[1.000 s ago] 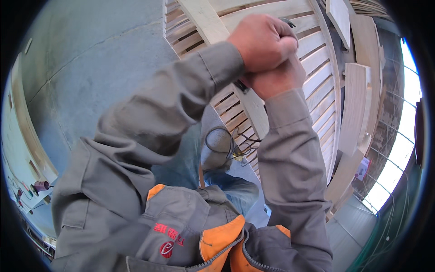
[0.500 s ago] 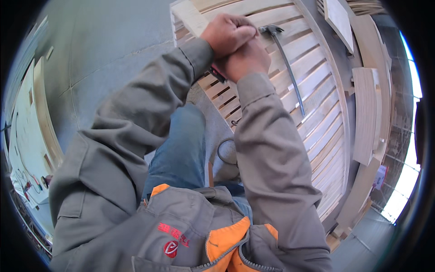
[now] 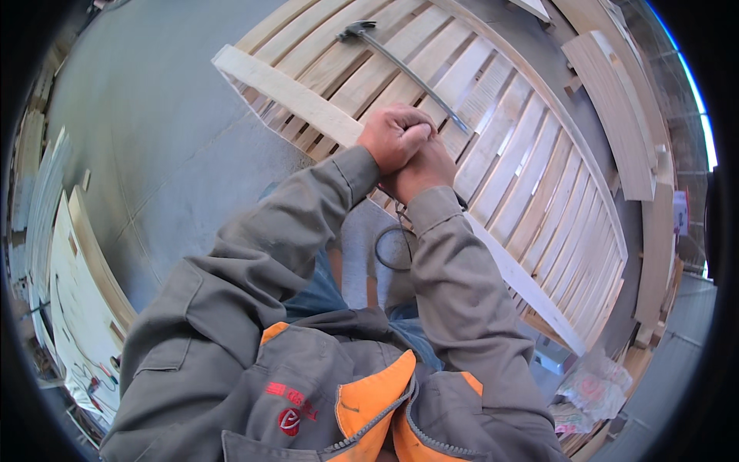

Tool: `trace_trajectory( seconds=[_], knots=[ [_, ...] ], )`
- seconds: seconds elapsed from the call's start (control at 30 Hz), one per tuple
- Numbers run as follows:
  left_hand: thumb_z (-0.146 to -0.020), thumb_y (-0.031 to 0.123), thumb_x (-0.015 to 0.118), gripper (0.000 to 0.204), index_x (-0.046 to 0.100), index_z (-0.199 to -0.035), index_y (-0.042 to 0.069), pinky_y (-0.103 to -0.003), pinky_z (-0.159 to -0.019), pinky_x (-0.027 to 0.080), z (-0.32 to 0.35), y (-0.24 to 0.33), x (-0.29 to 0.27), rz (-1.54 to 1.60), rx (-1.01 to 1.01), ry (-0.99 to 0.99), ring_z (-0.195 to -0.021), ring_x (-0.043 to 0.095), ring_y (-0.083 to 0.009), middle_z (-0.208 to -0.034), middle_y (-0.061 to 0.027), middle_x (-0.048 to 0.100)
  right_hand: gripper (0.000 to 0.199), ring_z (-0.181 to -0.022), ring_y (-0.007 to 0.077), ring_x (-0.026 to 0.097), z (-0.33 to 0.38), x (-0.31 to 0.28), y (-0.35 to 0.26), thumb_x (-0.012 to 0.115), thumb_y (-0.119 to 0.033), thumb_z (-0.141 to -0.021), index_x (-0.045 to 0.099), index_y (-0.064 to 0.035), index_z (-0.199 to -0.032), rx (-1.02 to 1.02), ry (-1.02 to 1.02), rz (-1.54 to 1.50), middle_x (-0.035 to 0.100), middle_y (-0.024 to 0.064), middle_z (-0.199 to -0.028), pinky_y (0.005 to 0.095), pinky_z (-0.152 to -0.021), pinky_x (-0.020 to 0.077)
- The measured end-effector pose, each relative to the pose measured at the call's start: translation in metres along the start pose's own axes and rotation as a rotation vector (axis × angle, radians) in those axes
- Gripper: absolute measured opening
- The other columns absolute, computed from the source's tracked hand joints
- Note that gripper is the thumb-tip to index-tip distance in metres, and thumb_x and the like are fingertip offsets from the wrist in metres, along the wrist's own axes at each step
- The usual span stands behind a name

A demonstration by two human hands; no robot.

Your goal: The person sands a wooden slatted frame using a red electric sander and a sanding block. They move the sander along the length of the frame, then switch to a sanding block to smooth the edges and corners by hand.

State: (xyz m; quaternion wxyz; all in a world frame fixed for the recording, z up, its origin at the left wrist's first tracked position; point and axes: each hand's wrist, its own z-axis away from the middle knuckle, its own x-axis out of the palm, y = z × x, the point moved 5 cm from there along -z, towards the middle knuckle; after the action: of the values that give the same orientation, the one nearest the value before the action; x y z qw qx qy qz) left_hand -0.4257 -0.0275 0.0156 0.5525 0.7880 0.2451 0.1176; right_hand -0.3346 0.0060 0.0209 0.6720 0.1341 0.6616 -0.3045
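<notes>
My left hand (image 3: pixel 396 137) is closed and lies over the fingers of my right hand (image 3: pixel 425 165), which is closed too. Whatever they grip is hidden under them; only a dark edge shows by the right wrist, too little to name. Both hands are above the near edge of a slatted wooden frame (image 3: pixel 332 109), made of pale slats inside rails. A claw hammer (image 3: pixel 412 77) rests on the slats just beyond my hands, its head at the far left. Below my wrists hangs a loop of dark cord or hose (image 3: pixel 377 248).
At the left leans a pale wooden panel (image 3: pixel 81 300) with cables and small tools on it. Stacked boards (image 3: pixel 616 115) line the right side. A crumpled plastic bag (image 3: pixel 589 393) lies at the lower right. Grey concrete floor (image 3: pixel 154 115) spreads to the left.
My view has turned and shifted, so the slatted frame shows more fully. My hands stay together and now appear nearer the hammer's handle end. The red and black item glimpsed under them is now mostly hidden.
</notes>
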Motion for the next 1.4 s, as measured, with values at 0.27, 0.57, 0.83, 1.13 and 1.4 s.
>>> trace_trajectory(
  seconds=[0.27, 0.57, 0.83, 1.13, 1.4],
  knots=[
    [-0.088, 0.009, 0.064, 0.016, 0.078, -0.088, 0.001, -0.039, -0.093, 0.054, 0.023, 0.017, 0.110, -0.045, 0.032, -0.067, -0.097, 0.070, -0.0258, -0.098, -0.0128, 0.078, 0.031, -0.111, 0.0311, 0.068, 0.083, -0.033, 0.070, 0.066, -0.031, -0.090, 0.072, -0.0102, -0.112, -0.019, 0.173, 0.015, 0.074, 0.0128, -0.114, 0.0418, -0.097, 0.0532],
    [-0.088, 0.008, 0.062, 0.016, 0.077, -0.091, 0.002, -0.038, -0.096, 0.052, 0.041, 0.031, 0.200, -0.030, 0.027, -0.138, -0.101, 0.069, -0.0261, -0.100, -0.0116, 0.078, 0.023, -0.098, 0.0353, 0.072, 0.133, -0.031, 0.150, 0.072, -0.031, -0.084, 0.075, -0.0122, -0.096, 0.098, 0.212, -0.040, 0.075, 0.0139, -0.101, 0.0473, -0.082, 0.0598],
    [-0.089, 0.010, 0.061, 0.016, 0.076, -0.089, 0.003, -0.041, -0.095, 0.053, 0.063, 0.054, 0.324, 0.000, 0.067, -0.243, -0.100, 0.067, -0.0302, -0.099, -0.0120, 0.077, 0.053, -0.125, 0.0328, 0.061, 0.220, -0.035, 0.248, 0.078, -0.038, -0.081, 0.069, -0.0081, -0.124, 0.238, 0.155, 0.039, 0.068, 0.0173, -0.130, 0.0404, -0.108, 0.0485],
    [-0.091, 0.018, 0.067, 0.016, 0.074, -0.091, 0.004, -0.046, -0.092, 0.054, 0.091, 0.085, 0.467, 0.049, 0.105, -0.351, -0.101, 0.065, -0.0365, -0.099, -0.0155, 0.074, 0.051, -0.131, 0.0282, 0.057, 0.317, -0.042, 0.368, 0.074, -0.036, -0.086, 0.066, -0.0109, -0.129, 0.420, -0.016, 0.276, 0.064, 0.0125, -0.137, 0.0375, -0.111, 0.0457],
    [-0.089, 0.015, 0.066, 0.013, 0.074, -0.090, 0.006, -0.045, -0.092, 0.053, 0.096, 0.073, 0.435, 0.090, 0.044, -0.268, -0.103, 0.065, -0.0361, -0.102, -0.0144, 0.073, 0.045, -0.134, 0.0252, 0.054, 0.307, -0.013, 0.359, 0.055, -0.033, -0.100, 0.056, -0.0127, -0.140, 0.328, -0.084, 0.401, 0.060, 0.0100, -0.143, 0.0358, -0.112, 0.0434]
  ],
)
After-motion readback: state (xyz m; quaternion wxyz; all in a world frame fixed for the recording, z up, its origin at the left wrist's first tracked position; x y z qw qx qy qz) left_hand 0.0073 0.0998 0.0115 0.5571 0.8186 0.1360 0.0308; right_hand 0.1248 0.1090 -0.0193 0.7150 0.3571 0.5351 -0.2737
